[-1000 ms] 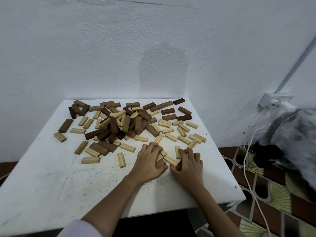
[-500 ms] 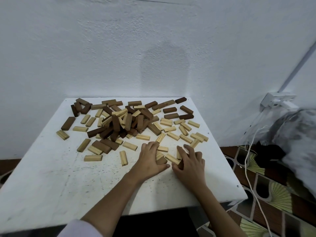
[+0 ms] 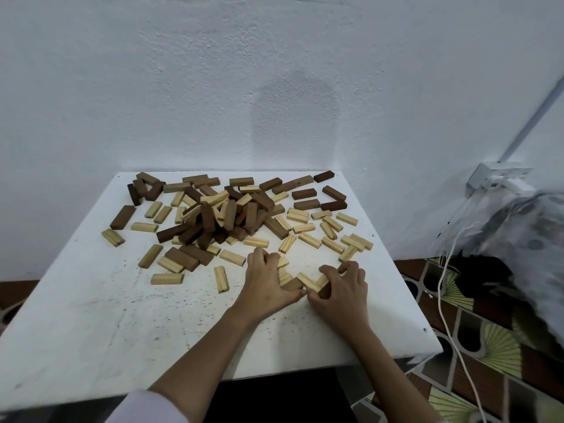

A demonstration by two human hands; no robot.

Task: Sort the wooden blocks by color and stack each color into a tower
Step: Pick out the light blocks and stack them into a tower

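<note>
the left hand (image 3: pixel 265 280) and the right hand (image 3: pixel 343 290) are curling their fingers around a few light blocks (image 3: pixel 309 281) on the white table (image 3: pixel 91 325). the mixed pile of blocks (image 3: pixel 219 215) is lying behind them.

White bench (image 3: pixel 91 331), square-topped, scuffed and flecked with dark specks, pushed against a pale wall. Spread across its far half — a loose heap of dark and light wooden blocks (image 3: pixel 219 215), several lying crosswise on one another. Around the heap, single light blocks (image 3: pixel 308 240) flat on the surface, thickest toward the right — dark blocks (image 3: pixel 305 193) near the far right corner.
</note>
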